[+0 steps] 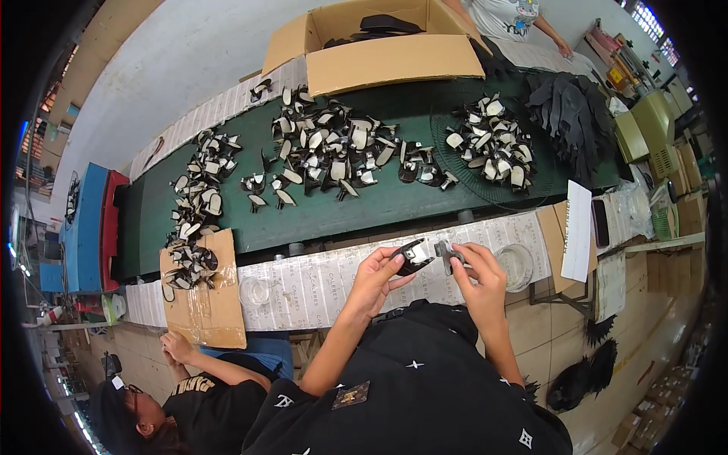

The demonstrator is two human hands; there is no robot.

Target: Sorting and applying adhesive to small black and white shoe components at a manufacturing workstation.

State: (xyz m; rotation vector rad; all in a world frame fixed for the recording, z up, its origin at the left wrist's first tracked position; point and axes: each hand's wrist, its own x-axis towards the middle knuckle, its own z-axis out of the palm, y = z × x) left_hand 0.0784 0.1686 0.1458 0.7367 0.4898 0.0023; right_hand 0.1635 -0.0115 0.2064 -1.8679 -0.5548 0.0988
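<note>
The left hand [374, 279] grips a black part [415, 258] with a white inner face between thumb and fingers; the right hand [483, 276] pinches a small dark grey piece [443, 254] just beside it, both held above the paper-covered ledge [311, 294]. On this ledge, a clear container [255, 301] stands left of the hands and a clear tub [517, 285] right. Beyond it, the green belt [341, 215] carries heaps of black-and-white parts [334, 146], with an open cardboard box [394, 67] at the far side.
</note>
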